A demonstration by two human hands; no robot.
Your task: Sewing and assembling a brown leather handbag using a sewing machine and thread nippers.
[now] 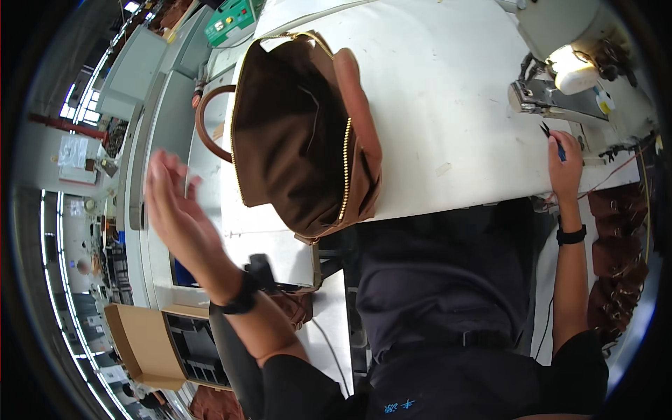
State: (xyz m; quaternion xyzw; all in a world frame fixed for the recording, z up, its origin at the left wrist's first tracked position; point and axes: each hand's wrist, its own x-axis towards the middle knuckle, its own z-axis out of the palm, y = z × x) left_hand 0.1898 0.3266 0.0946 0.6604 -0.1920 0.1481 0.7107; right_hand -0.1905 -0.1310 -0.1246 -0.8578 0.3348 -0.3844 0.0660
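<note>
A brown handbag (287, 133) stands on the white table with its top unzipped, its dark lining showing and gold zip teeth along the rim. One rounded handle (208, 124) arches out at its left, and the other lies along the right side. My left hand (178, 203) is raised just left of the bag, apart from it, slightly blurred, with fingers loosely spread and nothing visible in them. At the far right my right hand (565, 164) rests by the table edge, closed around thread snips (561, 150) with a blue handle and dark pointed tips.
A sewing machine (528, 96) with a lit lamp (574, 70) stands at the right, beyond my right hand. A green box-shaped device (231, 23) sits at the back left. An open cardboard box (143, 343) is at the lower left. Brown leather pieces (616, 245) hang at the right.
</note>
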